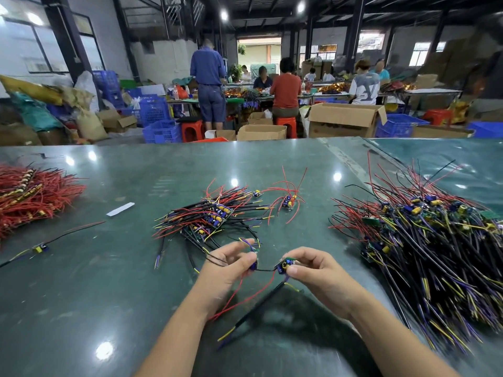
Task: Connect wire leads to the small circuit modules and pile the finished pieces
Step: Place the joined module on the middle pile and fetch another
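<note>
Head view: left hand (228, 263) pinching a small blue part (253, 265) between thumb and curled fingers, right hand (313, 270) pinching a circuit module (283, 266) the same way, both held just above the green table (81, 295) near its front edge, joined by a thin black wire. Red, black and yellow leads (245, 303) hanging beneath. Beyond, a pile of wired modules (212, 219); at right, a larger heap (424, 240); at left, red-wired bundles (30, 197).
</note>
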The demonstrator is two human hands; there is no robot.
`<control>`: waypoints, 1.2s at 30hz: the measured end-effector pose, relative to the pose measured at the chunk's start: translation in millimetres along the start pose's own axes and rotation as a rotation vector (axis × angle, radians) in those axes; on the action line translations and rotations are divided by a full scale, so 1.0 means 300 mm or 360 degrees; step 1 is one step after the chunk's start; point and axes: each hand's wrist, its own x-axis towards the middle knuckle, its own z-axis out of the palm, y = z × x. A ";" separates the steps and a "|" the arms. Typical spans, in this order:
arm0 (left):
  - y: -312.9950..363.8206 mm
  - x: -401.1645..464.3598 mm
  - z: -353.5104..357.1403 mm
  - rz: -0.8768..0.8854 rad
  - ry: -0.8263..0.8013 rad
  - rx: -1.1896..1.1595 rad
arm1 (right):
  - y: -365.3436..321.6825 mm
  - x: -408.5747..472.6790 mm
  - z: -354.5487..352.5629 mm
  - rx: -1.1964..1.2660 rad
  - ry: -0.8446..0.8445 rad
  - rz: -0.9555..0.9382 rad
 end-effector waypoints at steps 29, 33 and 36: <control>0.026 -0.042 0.054 0.0663 0.0046 0.1406 | -0.030 0.015 0.062 0.0655 0.0633 0.0238; -0.005 -0.042 0.110 0.0179 -0.0013 0.0771 | -0.014 -0.003 0.102 0.0448 0.0516 0.0229; -0.013 -0.041 0.116 0.0140 0.0009 0.0489 | -0.006 -0.009 0.123 0.0431 0.0469 0.0187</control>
